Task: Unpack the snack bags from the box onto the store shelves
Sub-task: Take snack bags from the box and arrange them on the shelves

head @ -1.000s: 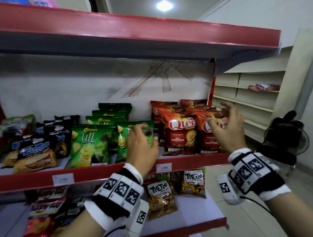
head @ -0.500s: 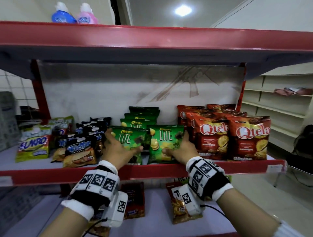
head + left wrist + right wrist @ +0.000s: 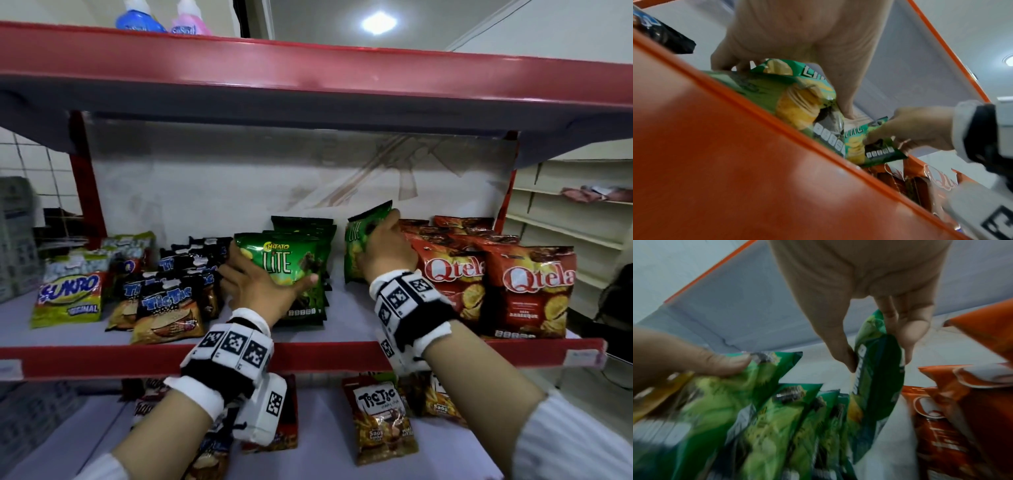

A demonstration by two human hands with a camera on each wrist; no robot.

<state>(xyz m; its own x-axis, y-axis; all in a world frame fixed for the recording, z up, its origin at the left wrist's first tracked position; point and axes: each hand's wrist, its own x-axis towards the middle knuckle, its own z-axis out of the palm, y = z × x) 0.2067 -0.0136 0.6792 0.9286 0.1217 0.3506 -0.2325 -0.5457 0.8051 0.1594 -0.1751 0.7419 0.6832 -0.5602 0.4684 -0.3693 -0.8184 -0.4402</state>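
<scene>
Red shelf edge (image 3: 308, 356) crosses the lower frame. Beyond it, the left hand (image 3: 260, 287) grips the front green bag (image 3: 284, 274) at centre, apparently steadying its row. Further back, centre right, the right hand (image 3: 387, 250) pinches a second green bag (image 3: 359, 246) upright, likely for slotting behind.

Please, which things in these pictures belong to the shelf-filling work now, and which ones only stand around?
In the job:
- left hand holding the front green chip bag
- right hand gripping a second green chip bag
- middle shelf

Only around:
- red chip bags
- dark snack bags
- bottles on top
- lower shelf snack bag
</scene>
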